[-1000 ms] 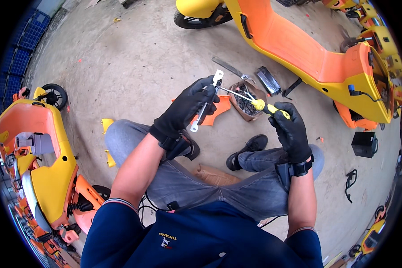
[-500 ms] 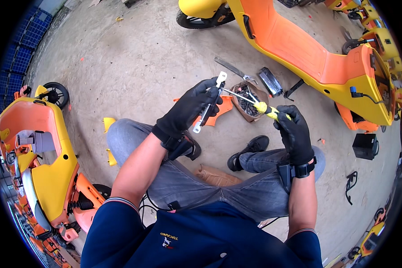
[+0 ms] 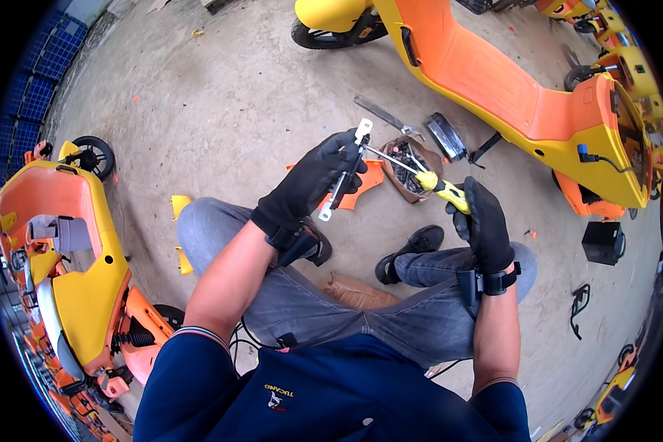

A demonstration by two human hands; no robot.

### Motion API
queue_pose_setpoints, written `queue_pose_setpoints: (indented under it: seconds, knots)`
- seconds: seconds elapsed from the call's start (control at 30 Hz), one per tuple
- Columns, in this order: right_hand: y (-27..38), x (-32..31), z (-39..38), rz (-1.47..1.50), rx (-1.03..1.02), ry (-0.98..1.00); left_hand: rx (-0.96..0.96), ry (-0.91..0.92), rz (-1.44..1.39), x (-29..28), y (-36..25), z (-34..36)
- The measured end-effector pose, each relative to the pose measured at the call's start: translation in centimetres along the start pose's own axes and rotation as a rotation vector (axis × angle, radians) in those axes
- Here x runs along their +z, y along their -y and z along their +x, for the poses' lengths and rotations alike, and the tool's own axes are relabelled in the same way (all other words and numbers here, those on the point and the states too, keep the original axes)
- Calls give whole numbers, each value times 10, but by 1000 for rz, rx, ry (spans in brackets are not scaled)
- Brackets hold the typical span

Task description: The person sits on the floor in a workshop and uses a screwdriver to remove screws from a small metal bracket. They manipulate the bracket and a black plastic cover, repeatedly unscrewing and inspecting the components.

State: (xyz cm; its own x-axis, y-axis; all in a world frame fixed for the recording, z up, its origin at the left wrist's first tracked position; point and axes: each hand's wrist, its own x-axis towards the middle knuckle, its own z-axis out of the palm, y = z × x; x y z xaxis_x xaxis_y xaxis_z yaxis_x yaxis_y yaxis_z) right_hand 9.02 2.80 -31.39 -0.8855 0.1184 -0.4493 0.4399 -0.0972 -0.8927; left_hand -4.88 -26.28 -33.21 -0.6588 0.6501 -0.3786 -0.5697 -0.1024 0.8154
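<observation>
My left hand [image 3: 306, 180], in a black glove, is closed around a narrow dark bracket with pale metal tabs [image 3: 363, 130] at both ends. A screwdriver [image 3: 442, 189] with a yellow and black handle reaches leftward to the bracket, its tip against or very close to the middle; the exact contact is too small to make out. Around the rear of that handle curl the fingers of my right hand [image 3: 488, 225], also gloved in black. Beneath the screwdriver, an open brown bag [image 3: 408, 193] of small dark hardware stands on the floor.
An orange panel piece [image 3: 361, 193] lies behind my left hand. Beyond the bag are an adjustable wrench [image 3: 381, 112] and a dark box-shaped part [image 3: 446, 135]. Yellow-orange scooters [image 3: 486, 70] stand far right and at left [image 3: 81, 302]. A black block [image 3: 602, 241] sits on the right.
My right hand has rolled around the screwdriver handle and shifted slightly, with more of the yellow grip showing. The bracket and my left hand have stayed nearly still.
</observation>
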Motion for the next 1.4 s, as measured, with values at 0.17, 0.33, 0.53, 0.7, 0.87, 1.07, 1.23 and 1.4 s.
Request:
queue_pose_setpoints:
  seconds: [0.17, 0.33, 0.53, 0.7, 0.87, 1.07, 1.23, 1.4]
  knots:
    - [-3, 11, 2, 237, -83, -26, 28, 26, 7, -4, 4, 2]
    - [-4, 10, 3, 303, -125, -57, 5, 1, 28, 2, -2, -1]
    - [16, 22, -4, 142, 75, -58, 21, -5, 2, -3, 5, 1]
    - [4, 4, -1, 64, -57, 7, 25, 4, 8, -1, 3, 1]
    - [-5, 5, 4, 311, -159, -62, 21, 3, 23, 0, 5, 3]
    - [-1, 16, 3, 217, -168, -145, 20, 11, 57, 3, 4, 2]
    - [9, 11, -2, 67, 21, -54, 40, 0, 4, -3, 5, 2]
    - [-10, 1, 6, 229, -165, -44, 34, 9, 35, 4, 3, 2]
